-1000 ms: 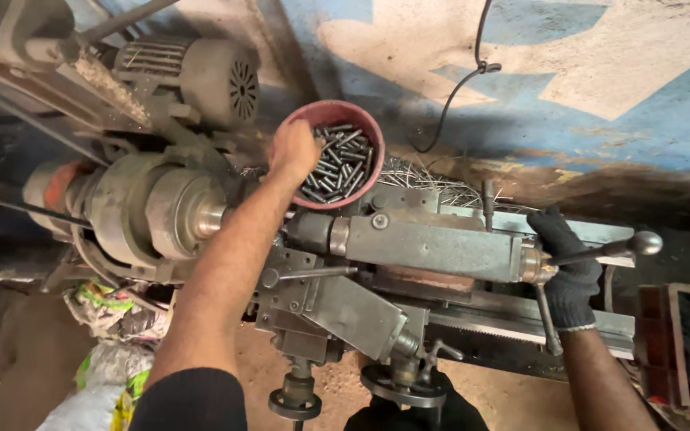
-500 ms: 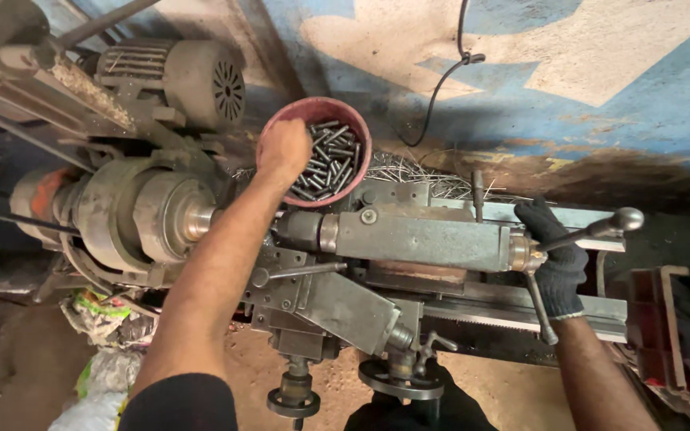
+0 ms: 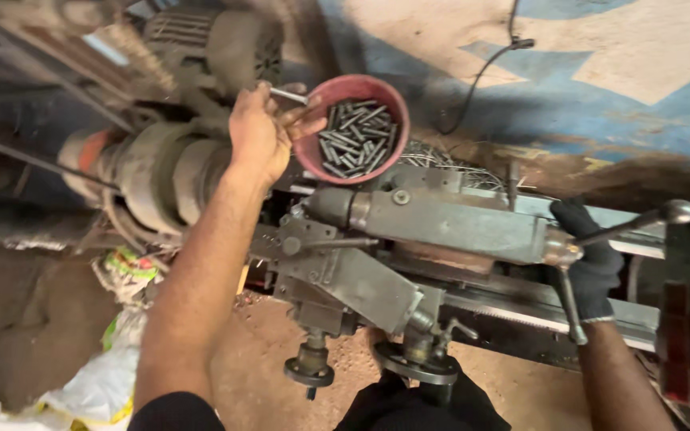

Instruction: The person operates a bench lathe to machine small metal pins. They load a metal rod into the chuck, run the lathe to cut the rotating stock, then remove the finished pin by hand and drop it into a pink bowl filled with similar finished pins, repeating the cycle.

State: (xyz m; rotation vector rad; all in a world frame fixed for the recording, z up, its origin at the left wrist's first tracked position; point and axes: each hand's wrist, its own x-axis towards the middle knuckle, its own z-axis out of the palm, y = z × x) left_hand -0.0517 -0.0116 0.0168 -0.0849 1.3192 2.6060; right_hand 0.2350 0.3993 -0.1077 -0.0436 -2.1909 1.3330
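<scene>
One short metal pin [image 3: 287,96] pinched in bare left hand [image 3: 259,132], just beside red bowl [image 3: 311,156] of pins atop lathe [image 3: 441,227]. Gloved right hand [image 3: 592,255] wraps fingers round handle [image 3: 640,219] at lathe's rt end.

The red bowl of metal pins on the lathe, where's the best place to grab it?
Probably the red bowl's bare left rim, coming from the left beside the left hand. The pins fill the middle, and the lathe's grey body crowds the near edge, so a rim grip looks clearest.
</scene>
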